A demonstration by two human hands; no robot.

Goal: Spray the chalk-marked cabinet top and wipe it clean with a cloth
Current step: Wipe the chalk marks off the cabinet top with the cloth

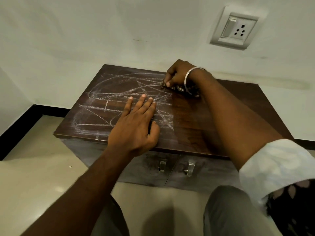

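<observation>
Our left hand (134,123) presses flat on the cabinet top (196,125), which runs left-right; our right hand (177,75) grips a bunched cloth (180,89)

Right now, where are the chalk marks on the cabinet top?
In the head view, the chalk marks cover the left part of the cabinet top, under the left hand and reaching the right hand.

Left hand (136,123) lies flat on cabinet top (196,126). At its one o'clock, right hand (177,75) grips a bunched cloth (180,89). Chalk marks (105,103) cover the top's nine o'clock half.
</observation>
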